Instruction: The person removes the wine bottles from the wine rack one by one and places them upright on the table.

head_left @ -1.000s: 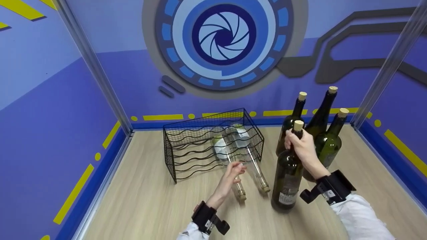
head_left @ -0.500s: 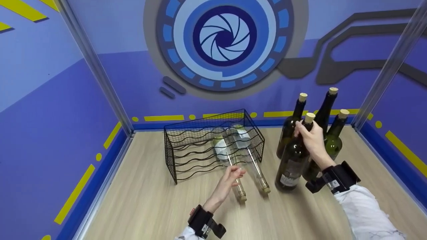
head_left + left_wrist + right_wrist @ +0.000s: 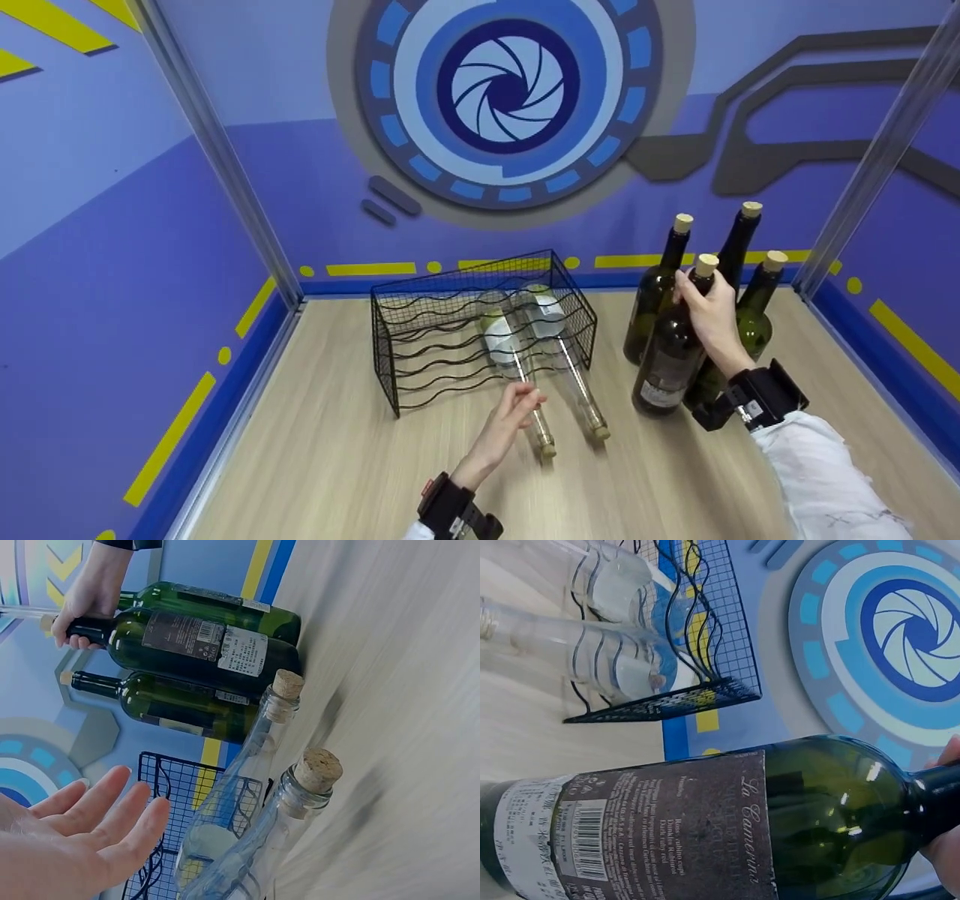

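My right hand (image 3: 711,313) grips a dark green wine bottle (image 3: 670,356) round its neck, just below the cork. The bottle stands upright in front of the other dark bottles; its label (image 3: 667,832) fills much of the right wrist view. My left hand (image 3: 504,424) has relaxed, slightly bent fingers and holds nothing. It hovers beside the neck of a clear, corked glass bottle (image 3: 499,337). A second clear bottle (image 3: 546,315) lies to the right of that one. Both rest in the black wire wine rack (image 3: 382,360), necks pointing towards me.
Behind the gripped bottle stand a dark bottle at the left (image 3: 651,300), a taller one at the back (image 3: 739,236) and a green one at the right (image 3: 756,315), all corked. Blue printed panels (image 3: 285,187) enclose the wooden tabletop (image 3: 322,465) at the back and sides.
My right hand has carried the dark wine bottle back and to the right, nearer the other dark bottles. My left hand has shifted slightly downward in view, still beside the clear bottle's neck.
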The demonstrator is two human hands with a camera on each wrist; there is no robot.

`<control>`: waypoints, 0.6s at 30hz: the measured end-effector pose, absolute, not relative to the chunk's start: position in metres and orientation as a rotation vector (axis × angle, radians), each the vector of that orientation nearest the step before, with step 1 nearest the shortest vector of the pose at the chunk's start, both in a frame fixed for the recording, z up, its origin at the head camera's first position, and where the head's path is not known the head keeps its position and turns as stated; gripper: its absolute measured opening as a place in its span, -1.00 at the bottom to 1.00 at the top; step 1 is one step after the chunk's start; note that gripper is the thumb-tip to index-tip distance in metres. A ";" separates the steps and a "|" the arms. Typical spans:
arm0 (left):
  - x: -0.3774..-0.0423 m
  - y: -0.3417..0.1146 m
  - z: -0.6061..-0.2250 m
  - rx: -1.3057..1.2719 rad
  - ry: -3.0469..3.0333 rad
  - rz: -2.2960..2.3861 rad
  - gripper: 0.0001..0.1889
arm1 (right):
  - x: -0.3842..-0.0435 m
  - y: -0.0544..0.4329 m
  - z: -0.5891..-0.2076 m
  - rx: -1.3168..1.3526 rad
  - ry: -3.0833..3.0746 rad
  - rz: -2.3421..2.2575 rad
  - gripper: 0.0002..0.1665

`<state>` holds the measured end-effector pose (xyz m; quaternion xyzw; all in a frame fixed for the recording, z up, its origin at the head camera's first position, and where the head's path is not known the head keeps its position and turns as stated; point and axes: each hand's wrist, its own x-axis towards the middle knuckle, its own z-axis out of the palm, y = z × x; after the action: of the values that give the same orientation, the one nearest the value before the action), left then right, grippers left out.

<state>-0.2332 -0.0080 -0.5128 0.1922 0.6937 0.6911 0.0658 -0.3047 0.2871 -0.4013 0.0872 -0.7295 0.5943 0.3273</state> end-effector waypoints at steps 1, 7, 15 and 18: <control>-0.233 -0.008 -0.513 0.576 2.090 2.083 -0.59 | -0.305 0.288 -0.402 0.220 -1.917 1.543 -0.77; -0.234 -0.008 -0.515 0.570 2.084 2.078 -0.59 | -0.307 0.290 -0.407 0.164 -1.936 1.500 -0.78; -0.234 -0.008 -0.516 0.570 2.070 2.090 -0.64 | -0.310 0.293 -0.410 0.142 -1.936 1.521 -0.74; -0.232 -0.008 -0.510 0.560 2.071 2.086 -0.68 | -0.311 0.294 -0.410 0.122 -1.952 1.529 -0.72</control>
<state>-0.2318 -0.0082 -0.5098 0.1867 0.6900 0.6953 0.0745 -0.3108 0.2944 -0.4096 0.0464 -0.7439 0.5828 0.3237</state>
